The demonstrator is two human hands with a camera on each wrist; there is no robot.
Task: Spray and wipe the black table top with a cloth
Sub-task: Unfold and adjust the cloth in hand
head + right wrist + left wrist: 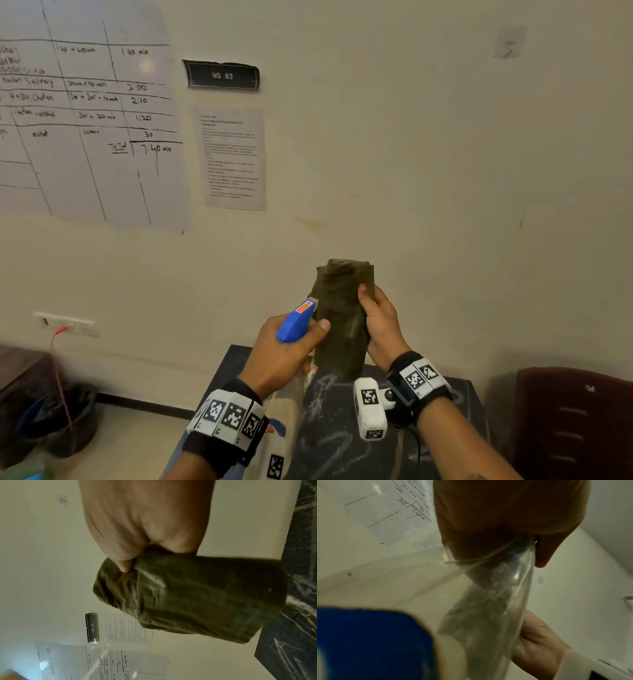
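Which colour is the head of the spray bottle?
Blue, on the spray bottle; the head view shows it best.

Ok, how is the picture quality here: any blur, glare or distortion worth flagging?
Head view: dim warm light, wide-angle bending at the edges, but the cloth and spray bottle read clearly. Left wrist view: left hand dark and close, bottle label a soft blue blur, glare on the wall chart. Right wrist view: rotated, cloth edges smeared, black table top streaky but legible.

The right hand [145, 520], at top centre, grips a folded olive cloth [197, 597] that fills mid-frame. The black table [295, 628], streaked white, runs down the right edge. On the wall at lower left: a "WS 03" sign [92, 627], a printed sheet [128, 631] and a chart [102, 661].
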